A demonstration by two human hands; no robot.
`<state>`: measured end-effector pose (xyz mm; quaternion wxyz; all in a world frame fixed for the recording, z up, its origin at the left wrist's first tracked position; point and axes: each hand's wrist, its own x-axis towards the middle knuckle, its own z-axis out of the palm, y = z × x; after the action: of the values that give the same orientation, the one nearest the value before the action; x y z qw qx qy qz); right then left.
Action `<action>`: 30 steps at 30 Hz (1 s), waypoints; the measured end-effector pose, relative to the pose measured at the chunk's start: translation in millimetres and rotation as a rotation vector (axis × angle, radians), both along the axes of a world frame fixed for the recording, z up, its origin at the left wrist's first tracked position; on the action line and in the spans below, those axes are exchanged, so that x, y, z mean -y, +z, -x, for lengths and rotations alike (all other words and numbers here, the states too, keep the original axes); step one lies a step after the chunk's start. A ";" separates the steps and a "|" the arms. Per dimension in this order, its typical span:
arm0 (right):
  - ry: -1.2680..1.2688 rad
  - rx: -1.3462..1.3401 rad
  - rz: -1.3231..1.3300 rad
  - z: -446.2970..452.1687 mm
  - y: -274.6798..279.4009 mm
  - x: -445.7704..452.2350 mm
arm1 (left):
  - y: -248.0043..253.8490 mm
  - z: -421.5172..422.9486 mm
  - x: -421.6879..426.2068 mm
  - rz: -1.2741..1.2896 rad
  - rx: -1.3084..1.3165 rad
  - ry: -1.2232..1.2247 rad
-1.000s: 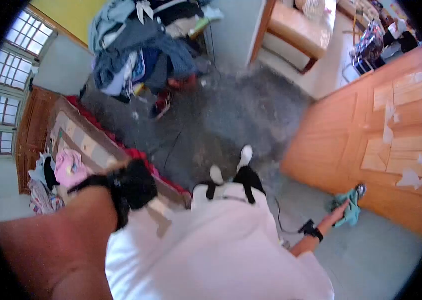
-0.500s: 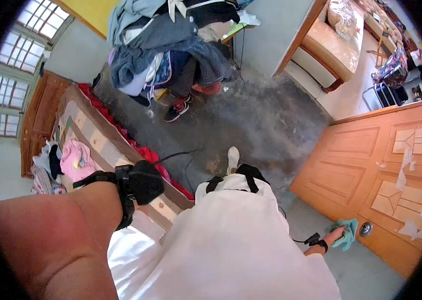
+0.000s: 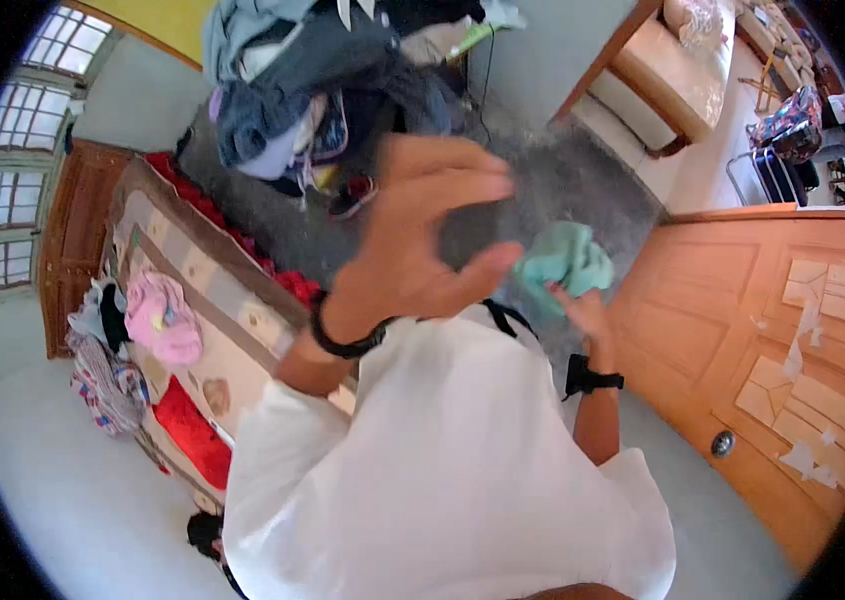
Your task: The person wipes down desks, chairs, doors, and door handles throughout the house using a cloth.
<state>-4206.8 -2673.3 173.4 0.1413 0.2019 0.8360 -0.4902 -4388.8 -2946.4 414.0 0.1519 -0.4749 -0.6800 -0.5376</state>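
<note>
My left hand (image 3: 423, 235) is raised in front of my chest, slightly blurred, with its thumb and fingers spread apart and nothing between them. A black band (image 3: 338, 335) circles that wrist. To the right, my right hand (image 3: 588, 318) grips a crumpled light-green cloth (image 3: 563, 262), which hangs bunched beyond the fingers. A dark strap with a small block (image 3: 588, 378) sits on the right wrist. There is a gap between my left hand and the cloth.
An orange wooden door (image 3: 713, 330) with a round knob (image 3: 723, 443) stands on the right. A heaped pile of clothes (image 3: 333, 90) is ahead. On the left lies a bed (image 3: 243, 320) with a pink cloth (image 3: 163, 315) and a red cloth (image 3: 193, 435).
My left hand has swung from the left side to the front, its fingers now showing. My right hand has carried the green cloth from beside the door knob forward and left.
</note>
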 end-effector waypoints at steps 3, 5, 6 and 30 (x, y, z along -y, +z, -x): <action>0.327 -0.051 -0.022 59.7 85.8 55.0 | -89.1 14.1 -0.9 0.490 0.225 -0.253; 0.599 -0.382 0.013 85.6 118.1 84.6 | -141.5 17.5 12.5 0.768 0.478 -0.494; 0.584 -0.404 0.000 97.7 124.7 96.1 | -145.2 23.2 18.9 0.753 0.531 -0.543; 0.187 -0.544 -0.312 210.6 86.0 161.4 | -190.9 125.6 117.3 0.253 0.841 -0.104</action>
<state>-4417.4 -2834.8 259.5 -0.0756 0.0050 0.9231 -0.3771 -4514.3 -3063.6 223.1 -0.2244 -0.2633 -0.7184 -0.6035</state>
